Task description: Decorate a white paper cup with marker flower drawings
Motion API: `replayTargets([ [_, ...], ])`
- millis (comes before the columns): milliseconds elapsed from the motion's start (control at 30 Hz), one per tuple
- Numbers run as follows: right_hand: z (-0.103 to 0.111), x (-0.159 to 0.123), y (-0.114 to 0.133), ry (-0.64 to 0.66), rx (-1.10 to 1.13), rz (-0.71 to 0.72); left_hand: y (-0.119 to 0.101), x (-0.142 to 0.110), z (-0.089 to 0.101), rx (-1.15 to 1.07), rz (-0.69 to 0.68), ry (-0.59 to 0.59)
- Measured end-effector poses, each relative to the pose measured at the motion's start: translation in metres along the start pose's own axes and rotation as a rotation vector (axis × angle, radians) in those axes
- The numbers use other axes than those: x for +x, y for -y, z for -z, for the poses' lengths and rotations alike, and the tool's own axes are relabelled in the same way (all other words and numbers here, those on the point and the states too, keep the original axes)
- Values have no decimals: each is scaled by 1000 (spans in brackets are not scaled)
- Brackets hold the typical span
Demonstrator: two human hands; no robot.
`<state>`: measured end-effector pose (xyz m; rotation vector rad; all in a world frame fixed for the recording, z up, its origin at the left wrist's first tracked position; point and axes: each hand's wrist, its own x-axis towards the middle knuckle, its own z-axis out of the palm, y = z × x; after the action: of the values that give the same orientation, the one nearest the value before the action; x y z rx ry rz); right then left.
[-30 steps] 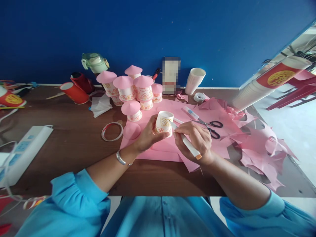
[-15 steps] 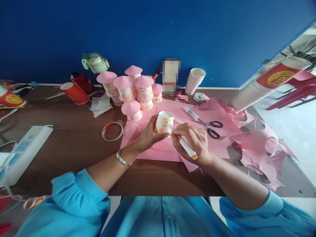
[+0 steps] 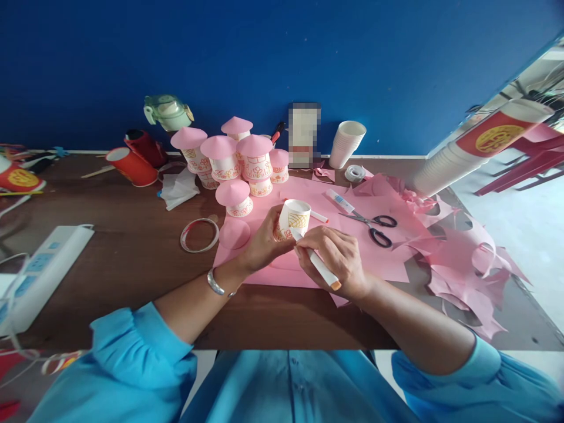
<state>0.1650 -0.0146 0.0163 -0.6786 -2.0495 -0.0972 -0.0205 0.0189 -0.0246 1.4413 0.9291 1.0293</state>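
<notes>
My left hand (image 3: 263, 242) is wrapped round a small white paper cup (image 3: 294, 216) with orange drawings, held over the pink paper sheet (image 3: 352, 247). My right hand (image 3: 337, 258) grips a white marker pen (image 3: 321, 267) with an orange end cap. The pen's tip touches the cup's side. A second pen (image 3: 319, 217) lies just behind the cup on the pink sheet.
Several decorated cups with pink cone roofs (image 3: 240, 158) stand behind. Scissors (image 3: 372, 225), a glue tube (image 3: 340, 201), a tape roll (image 3: 355, 173), a white cup stack (image 3: 347, 144), a ring (image 3: 200, 234), red cups (image 3: 132, 166), a power strip (image 3: 39, 273) and pink scraps (image 3: 467, 264) lie on the brown table (image 3: 132, 247).
My right hand and the pen have shifted left and closer to the cup. The cup has turned slightly in my left hand.
</notes>
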Motion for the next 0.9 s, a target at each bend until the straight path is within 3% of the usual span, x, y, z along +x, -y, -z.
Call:
replayTargets([
  [433, 11, 6, -6, -92, -63, 0, 4, 0, -1, -5, -69, 0],
  [900, 7, 5, -4, -53, -36, -13, 3, 0, 0, 54, -77, -7],
])
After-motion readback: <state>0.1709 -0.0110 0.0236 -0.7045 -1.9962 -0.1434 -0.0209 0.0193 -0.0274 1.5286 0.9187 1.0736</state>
